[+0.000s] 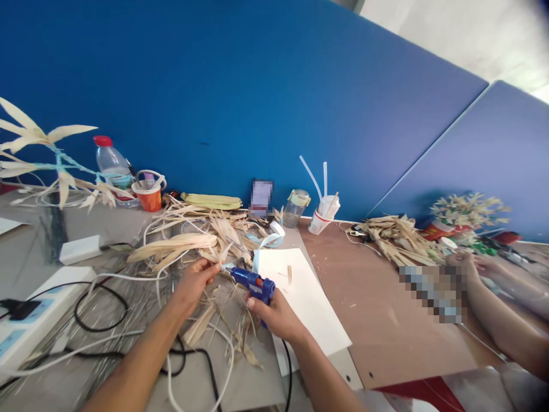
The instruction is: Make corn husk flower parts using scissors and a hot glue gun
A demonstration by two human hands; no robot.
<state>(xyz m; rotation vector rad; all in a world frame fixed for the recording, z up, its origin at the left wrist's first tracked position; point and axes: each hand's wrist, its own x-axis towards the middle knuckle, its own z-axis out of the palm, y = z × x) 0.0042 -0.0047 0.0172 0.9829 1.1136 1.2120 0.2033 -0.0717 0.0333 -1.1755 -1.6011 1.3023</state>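
In my right hand (274, 313) is a blue hot glue gun (254, 284), its nozzle pointing left. My left hand (201, 274) pinches a small pale strip of corn husk (223, 254) close to the nozzle tip. Whether the nozzle touches the strip I cannot tell. Behind my left hand lies a bundle of dried corn husks (175, 246), with more loose husk around it. A sheet of white paper (306, 303) lies to the right of the glue gun, and a roll of light blue tape (277, 230) is beyond it.
A power strip (55, 294) and tangled cords are at left, beside thin wires. A bottle (112, 163), a red cup (148, 195), a phone (261, 197), a jar (295, 207) and a cup with glue sticks (321, 219) line the blue partition. Another person's arms (493, 303) are at right.
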